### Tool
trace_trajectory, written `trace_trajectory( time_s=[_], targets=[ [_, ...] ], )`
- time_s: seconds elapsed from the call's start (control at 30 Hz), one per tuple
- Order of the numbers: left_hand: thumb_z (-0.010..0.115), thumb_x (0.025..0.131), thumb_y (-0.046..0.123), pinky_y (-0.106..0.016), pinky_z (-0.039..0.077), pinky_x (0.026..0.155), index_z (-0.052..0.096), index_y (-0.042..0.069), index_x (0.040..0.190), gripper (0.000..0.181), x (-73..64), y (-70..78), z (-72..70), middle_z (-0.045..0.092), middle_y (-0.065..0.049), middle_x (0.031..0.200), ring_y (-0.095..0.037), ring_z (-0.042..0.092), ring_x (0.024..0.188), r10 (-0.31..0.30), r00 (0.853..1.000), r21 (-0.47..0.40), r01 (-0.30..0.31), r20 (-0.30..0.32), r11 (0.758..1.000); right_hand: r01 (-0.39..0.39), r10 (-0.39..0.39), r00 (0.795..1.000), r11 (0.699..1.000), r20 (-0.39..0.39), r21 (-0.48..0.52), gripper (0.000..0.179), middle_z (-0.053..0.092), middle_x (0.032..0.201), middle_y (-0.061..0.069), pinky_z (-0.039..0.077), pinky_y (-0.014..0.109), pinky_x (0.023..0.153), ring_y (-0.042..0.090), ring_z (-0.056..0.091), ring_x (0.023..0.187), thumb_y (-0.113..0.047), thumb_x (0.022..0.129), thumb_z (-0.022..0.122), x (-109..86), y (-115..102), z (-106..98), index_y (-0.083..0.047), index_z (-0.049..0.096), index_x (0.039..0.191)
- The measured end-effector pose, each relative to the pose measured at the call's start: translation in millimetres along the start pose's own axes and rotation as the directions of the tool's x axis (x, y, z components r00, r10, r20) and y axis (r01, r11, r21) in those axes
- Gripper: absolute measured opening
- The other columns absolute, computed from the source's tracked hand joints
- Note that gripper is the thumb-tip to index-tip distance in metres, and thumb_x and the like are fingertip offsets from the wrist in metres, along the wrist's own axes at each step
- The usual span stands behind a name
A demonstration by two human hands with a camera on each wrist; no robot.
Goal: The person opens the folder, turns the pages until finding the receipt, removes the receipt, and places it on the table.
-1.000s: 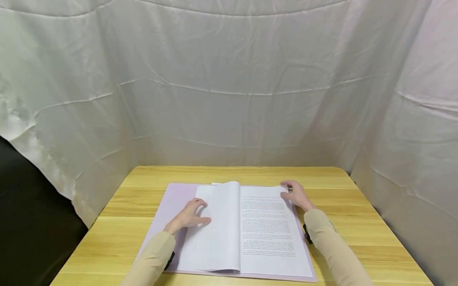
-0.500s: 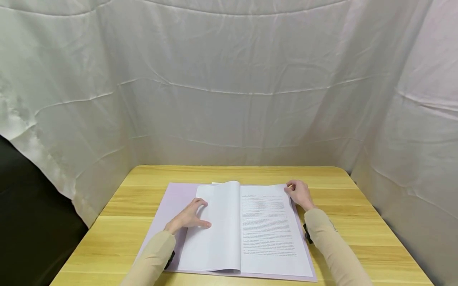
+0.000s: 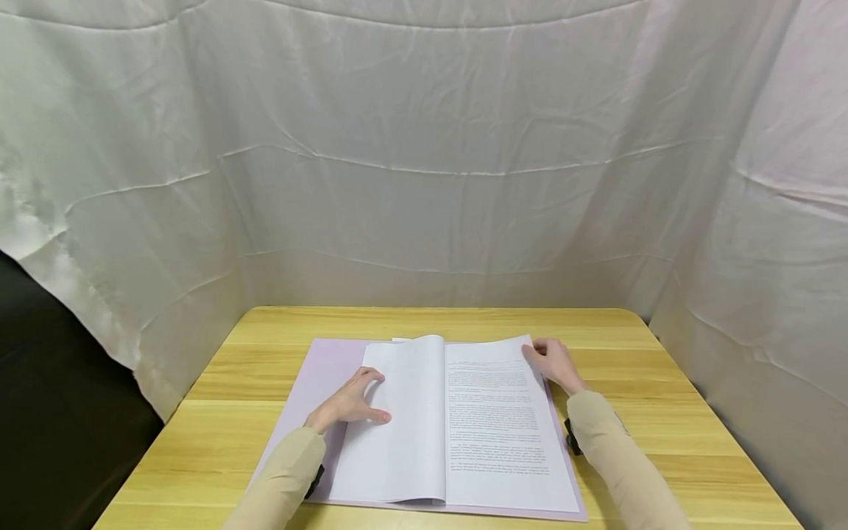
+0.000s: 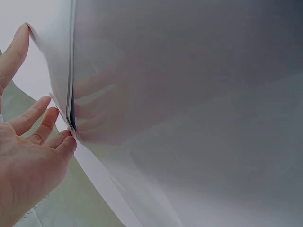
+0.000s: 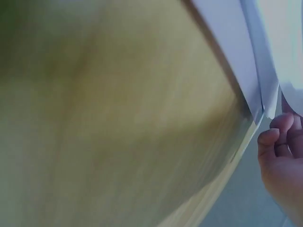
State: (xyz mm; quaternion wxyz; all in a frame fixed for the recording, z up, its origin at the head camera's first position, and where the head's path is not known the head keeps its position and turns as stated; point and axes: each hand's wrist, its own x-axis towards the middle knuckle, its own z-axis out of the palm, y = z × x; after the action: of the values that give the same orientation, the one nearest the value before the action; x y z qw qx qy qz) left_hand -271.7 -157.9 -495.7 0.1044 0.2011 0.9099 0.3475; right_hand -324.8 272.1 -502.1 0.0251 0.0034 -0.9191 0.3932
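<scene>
A lilac folder (image 3: 331, 361) lies spread on the table with printed paper in it. Blank backs of turned pages (image 3: 397, 442) cover part of its left side. Text runs down the right-hand page (image 3: 497, 412). My left hand (image 3: 351, 397) rests at the left edge of the turned pages, thumb and fingers spread apart. In the left wrist view its fingers (image 4: 41, 124) touch the paper edge. At the top right corner, my right hand (image 3: 556, 364) pinches the right-hand page, whose corner is raised. The right wrist view shows its curled fingers (image 5: 282, 124) beside the paper edges.
The wooden table (image 3: 649, 412) extends around the folder on both sides and behind it. Pale curtains (image 3: 424, 184) hang along the back and sides. A black surface (image 3: 59, 397) shows at the lower left. A white strip (image 3: 400, 339) sticks out behind the pages.
My right hand has closed on the top right corner of the right-hand page and lifted it slightly. The left hand has stayed in place.
</scene>
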Motion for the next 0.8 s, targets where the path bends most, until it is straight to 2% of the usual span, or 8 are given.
trace_trajectory(
  time_s=[0.13, 0.23, 0.4, 0.53, 0.67, 0.77, 0.8],
  targets=[
    [0.089, 0.076, 0.021, -0.063, 0.038, 0.114, 0.051, -0.008, 0.135, 0.076, 0.6, -0.8, 0.7, 0.045, -0.027, 0.142, -0.048, 0.044, 0.136, 0.013, 1.000, -0.003, -0.013, 0.000, 1.000, 0.050, -0.051, 0.998, 0.999, 0.023, 0.019, 0.040, 0.069, 0.115, 0.028, 0.056, 0.037, 0.081, 0.033, 0.068, 0.098, -0.024, 0.101, 0.059, -5.2, -1, 0, 0.006, 0.061, 0.128],
    [0.088, 0.076, 0.022, -0.064, 0.037, 0.114, 0.050, -0.008, 0.136, 0.078, 0.6, -1.3, 0.8, 0.044, -0.027, 0.142, -0.048, 0.044, 0.136, 0.023, 1.000, -0.006, -0.023, 0.000, 1.000, 0.087, -0.090, 0.995, 0.994, 0.041, 0.058, 0.047, 0.067, 0.121, 0.033, 0.058, 0.038, 0.082, 0.037, 0.069, 0.103, -0.020, 0.100, 0.061, -9.1, -1, 0, 0.008, 0.053, 0.137],
    [0.088, 0.076, 0.022, -0.064, 0.036, 0.115, 0.047, -0.010, 0.139, 0.082, -0.9, -0.6, 0.7, 0.043, -0.029, 0.144, -0.048, 0.043, 0.137, 0.043, 0.999, -0.014, -0.043, 0.003, 0.999, 0.107, -0.125, 0.987, 0.979, 0.101, 0.172, 0.057, 0.067, 0.118, 0.035, 0.058, 0.029, 0.067, 0.030, 0.073, 0.090, -0.017, 0.098, 0.064, -15.3, -1, -2, 0.008, 0.042, 0.145],
    [0.088, 0.077, 0.022, -0.065, 0.035, 0.115, 0.045, -0.011, 0.141, 0.084, -1.7, 0.7, -0.1, 0.042, -0.030, 0.144, -0.050, 0.042, 0.137, 0.064, 0.998, -0.021, -0.064, 0.007, 0.998, 0.080, -0.125, 0.978, 0.964, 0.168, 0.254, 0.066, 0.068, 0.115, 0.035, 0.060, 0.033, 0.061, 0.024, 0.073, 0.079, -0.019, 0.099, 0.064, -20.1, 0, -5, 0.004, 0.033, 0.152],
    [0.087, 0.077, 0.025, -0.066, 0.034, 0.116, 0.044, -0.011, 0.142, 0.086, -3.0, 1.9, -1.7, 0.041, -0.031, 0.145, -0.051, 0.041, 0.137, 0.087, 0.996, -0.028, -0.087, 0.005, 0.996, 0.051, -0.132, 0.962, 0.948, 0.241, 0.315, 0.071, 0.069, 0.113, 0.033, 0.063, 0.039, 0.062, 0.021, 0.073, 0.076, -0.024, 0.100, 0.062, -26.5, -1, -8, -0.003, 0.025, 0.157],
    [0.087, 0.078, 0.033, -0.067, 0.035, 0.114, 0.044, -0.012, 0.141, 0.088, -5.0, 2.3, -2.7, 0.042, -0.032, 0.143, -0.052, 0.042, 0.135, 0.123, 0.992, -0.042, -0.124, -0.013, 0.991, 0.029, -0.126, 0.955, 0.941, 0.270, 0.338, 0.073, 0.069, 0.112, 0.031, 0.063, 0.040, 0.062, 0.021, 0.074, 0.076, -0.026, 0.101, 0.062, -31.6, -4, -10, -0.006, 0.022, 0.159],
    [0.085, 0.080, 0.039, -0.064, 0.038, 0.113, 0.045, -0.011, 0.140, 0.088, -5.2, 0.2, -2.3, 0.043, -0.031, 0.141, -0.050, 0.044, 0.134, 0.158, 0.987, -0.023, -0.159, -0.028, 0.987, 0.029, -0.129, 0.952, 0.940, 0.277, 0.339, 0.074, 0.069, 0.112, 0.031, 0.063, 0.040, 0.063, 0.021, 0.074, 0.076, -0.026, 0.101, 0.061, -33.2, -5, -11, -0.006, 0.020, 0.160]
  ],
)
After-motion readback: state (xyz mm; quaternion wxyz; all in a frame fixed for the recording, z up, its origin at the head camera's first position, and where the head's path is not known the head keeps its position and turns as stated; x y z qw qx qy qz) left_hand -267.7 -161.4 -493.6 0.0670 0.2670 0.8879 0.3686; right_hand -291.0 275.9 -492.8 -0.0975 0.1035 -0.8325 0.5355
